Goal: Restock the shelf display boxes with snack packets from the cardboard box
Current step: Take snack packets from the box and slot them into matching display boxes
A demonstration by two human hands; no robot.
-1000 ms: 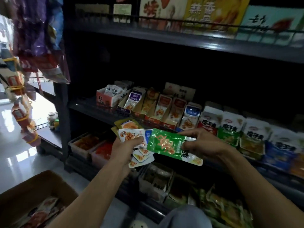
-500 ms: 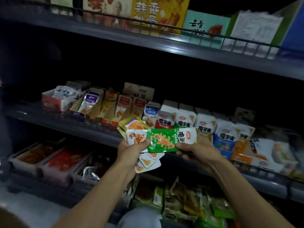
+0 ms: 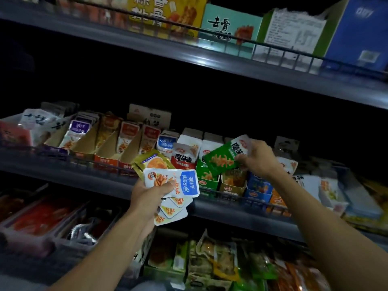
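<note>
Green packet (image 3: 222, 159) | glossy, orange print | right hand (image 3: 259, 159) fingers pinch it | left hand (image 3: 150, 195) grips packet stack (image 3: 174, 185)

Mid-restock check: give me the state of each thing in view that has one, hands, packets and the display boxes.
Left hand: grip closed around a fanned stack of packets.
Fanned stack: held below the middle shelf's front edge, blue-and-white packet on top.
Right hand: pinching one green packet.
Green packet: tilted, in the air in front of the display boxes, not yet in one.
Green display box: open-fronted, holding green packets.
</note>
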